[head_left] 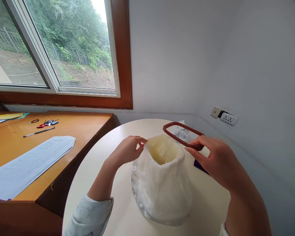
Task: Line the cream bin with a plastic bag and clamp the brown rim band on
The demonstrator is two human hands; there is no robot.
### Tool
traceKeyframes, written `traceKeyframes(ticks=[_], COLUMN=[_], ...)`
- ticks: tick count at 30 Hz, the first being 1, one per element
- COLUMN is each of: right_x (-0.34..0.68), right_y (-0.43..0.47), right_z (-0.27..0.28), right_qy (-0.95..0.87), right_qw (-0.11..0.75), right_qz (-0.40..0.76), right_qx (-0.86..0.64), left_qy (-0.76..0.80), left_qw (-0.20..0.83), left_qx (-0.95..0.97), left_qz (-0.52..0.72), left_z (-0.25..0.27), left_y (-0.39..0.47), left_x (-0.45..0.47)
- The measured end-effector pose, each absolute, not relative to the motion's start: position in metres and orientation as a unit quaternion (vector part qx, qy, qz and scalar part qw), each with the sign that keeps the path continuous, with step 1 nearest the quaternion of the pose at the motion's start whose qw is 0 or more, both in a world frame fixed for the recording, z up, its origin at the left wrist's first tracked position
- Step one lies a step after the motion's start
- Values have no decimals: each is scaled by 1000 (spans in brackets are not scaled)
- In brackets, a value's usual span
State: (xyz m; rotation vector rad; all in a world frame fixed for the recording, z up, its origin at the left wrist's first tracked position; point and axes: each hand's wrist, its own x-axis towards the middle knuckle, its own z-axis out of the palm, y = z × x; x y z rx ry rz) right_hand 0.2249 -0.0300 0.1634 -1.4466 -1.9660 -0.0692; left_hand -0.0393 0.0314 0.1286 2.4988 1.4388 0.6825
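A white bag of thin cloth or plastic (pixel 162 190) stands open on the round cream table (pixel 108 157), its mouth facing up. My left hand (pixel 129 149) pinches the left rim of the bag's mouth. My right hand (pixel 216 160) grips a reddish-brown elongated loop (pixel 180 131), like a frame or handle, held tilted over the bag's far right rim. A dark purple object (pixel 199 165) lies on the table, mostly hidden under my right hand.
A wooden desk (pixel 83 124) at the left holds printed papers (pixel 29 162), a pen (pixel 38 131), keys (pixel 47 123) and coloured sheets (pixel 5 116). A window (pixel 64 49) is above it. A wall socket (pixel 228 118) sits on the right wall. A small white bundle (pixel 183 132) lies behind the bag.
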Motion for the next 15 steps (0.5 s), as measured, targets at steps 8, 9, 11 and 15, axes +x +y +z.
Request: traceKeyframes(ticks=[8,9,11,15], right_x=[224,224,223,223], right_y=[-35,-35,-37,-37], right_z=[167,168,169,168], right_qy=[-783,-786,-792,-803], right_qw=[289,282,269,248], right_qz=[11,15,18,17], right_qx=[-551,-551,-547,-542], left_qy=[484,489,487,471], left_qw=[138,126,104,94], left_qx=[839,837,842,857], left_qz=[209,213,209,185], left_z=[143,142,140,138], left_y=[15,16,19,20], left_x=[-39,-39,-38,-37])
